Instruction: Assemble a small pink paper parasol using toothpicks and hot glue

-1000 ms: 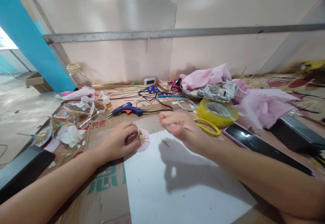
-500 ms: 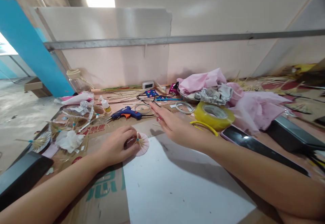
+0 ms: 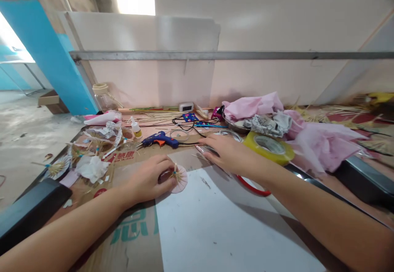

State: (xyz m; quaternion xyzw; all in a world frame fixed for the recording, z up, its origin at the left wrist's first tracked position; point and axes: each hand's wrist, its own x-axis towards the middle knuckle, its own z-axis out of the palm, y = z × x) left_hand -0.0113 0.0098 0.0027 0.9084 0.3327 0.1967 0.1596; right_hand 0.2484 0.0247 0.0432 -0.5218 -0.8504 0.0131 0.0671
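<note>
Currently, left hand: fingers and thumb of the left hand [image 3: 154, 177] are closed in a curl, pinching a pleated pale disc [image 3: 182, 185] by its bundle of thin sticks
Disc: lies at the far left corner of the white sheet [image 3: 197, 227]; taken below as the clock centre, 12 o'clock towards the wall; contact with the paper cannot be confirmed
Right hand: the right hand [image 3: 226, 155] is at 2 o'clock, palm down, fingers extended over a slim shiny item [image 3: 201, 149], mostly covered; whether it is gripped cannot be told
Red curved piece: the band [image 3: 254, 189] is at 3 o'clock, partly hidden below the right wrist
Sheet: spreads towards 4 o'clock on top of printed cardboard [image 3: 132, 249], dark specks on its surface
Glue gun: the blue tool [image 3: 160, 139] is at 11 o'clock, nozzle pointing left
Bottle: the small white bottle [image 3: 136, 129] stands upright at 11 o'clock, beyond the gun
Tissue: the crumpled white wad [image 3: 92, 169] is at 9 o'clock
Tape: the yellow roll [image 3: 254, 148] lies flat at 2 o'clock, beyond the right hand
</note>
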